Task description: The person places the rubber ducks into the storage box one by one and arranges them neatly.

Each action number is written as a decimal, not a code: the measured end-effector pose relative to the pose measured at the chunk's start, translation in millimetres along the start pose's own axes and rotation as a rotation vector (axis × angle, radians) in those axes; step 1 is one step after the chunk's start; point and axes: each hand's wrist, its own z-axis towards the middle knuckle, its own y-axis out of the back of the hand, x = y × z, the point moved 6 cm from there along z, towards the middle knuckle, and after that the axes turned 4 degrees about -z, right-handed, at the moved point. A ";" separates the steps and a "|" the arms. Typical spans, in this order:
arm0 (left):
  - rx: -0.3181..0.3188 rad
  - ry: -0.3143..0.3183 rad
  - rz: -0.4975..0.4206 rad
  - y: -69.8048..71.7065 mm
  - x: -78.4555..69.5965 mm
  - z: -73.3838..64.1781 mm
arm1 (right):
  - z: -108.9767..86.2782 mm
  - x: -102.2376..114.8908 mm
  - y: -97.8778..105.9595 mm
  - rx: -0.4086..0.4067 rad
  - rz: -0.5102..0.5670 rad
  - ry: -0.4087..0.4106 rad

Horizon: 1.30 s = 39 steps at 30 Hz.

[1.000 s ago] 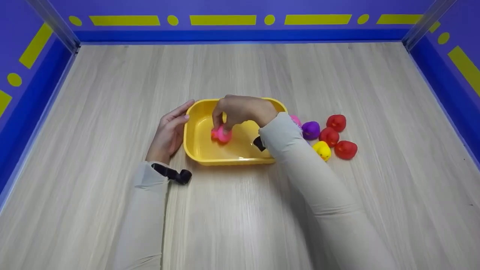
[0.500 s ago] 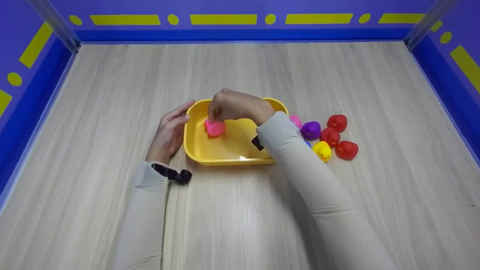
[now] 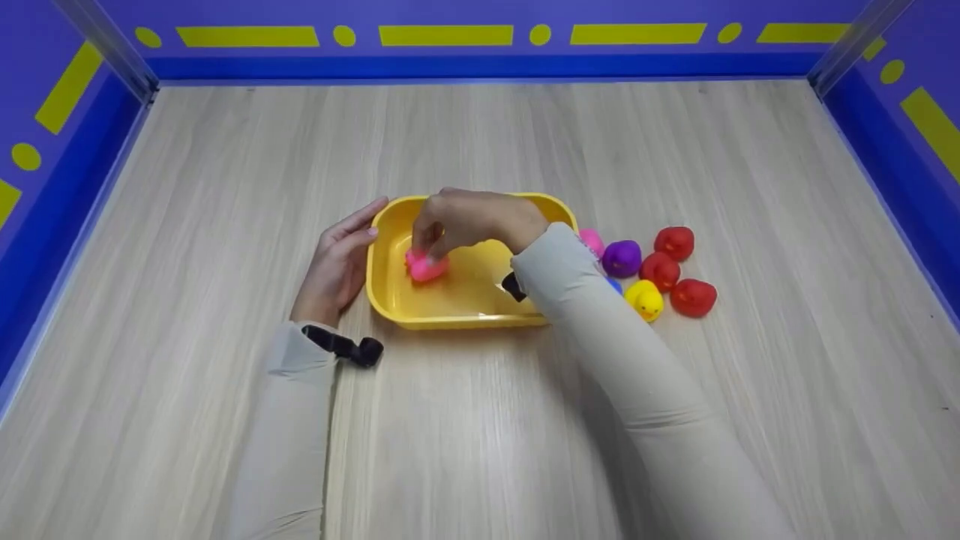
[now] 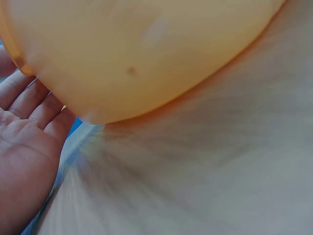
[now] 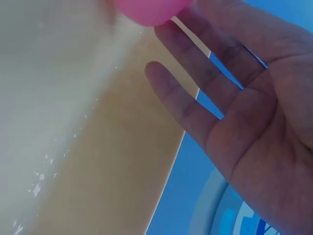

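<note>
In the head view a yellow plastic basin stands on the table. Inside its left half, my right hand pinches a pink rubber duck between thumb and fingers, low over the basin's floor. Whether the duck touches that floor I cannot tell. The right wrist view has part of the pink duck at the fingertips, with the other fingers extended. My left hand rests along the basin's left end, fingers nearly straight against its outer wall. From the left wrist, the palm faces the basin's side.
Right of the basin lies a cluster of rubber ducks: red ones, a yellow one, a purple one and a pink one. A blue thing is mostly behind my right sleeve. Blue-purple walls border the table.
My right hand has carried the pink duck a little leftward within the basin, lifting it slightly and then lowering it again. The left hand and the basin keep their place.
</note>
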 end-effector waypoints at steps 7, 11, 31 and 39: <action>0.011 0.004 0.007 -1.2 -0.1 -0.1 | 0.9 -0.8 -4.0 0.003 -0.003 0.014; 0.003 0.000 0.010 0.1 0.2 0.6 | 0.3 -2.1 -4.6 0.014 0.010 -0.029; 0.001 -0.015 0.011 -0.5 -1.2 0.6 | -2.7 -7.5 -15.8 0.141 0.014 -0.195; -0.001 -0.006 0.001 -0.6 -1.0 -0.4 | 0.6 -2.3 -14.1 0.131 -0.040 -0.159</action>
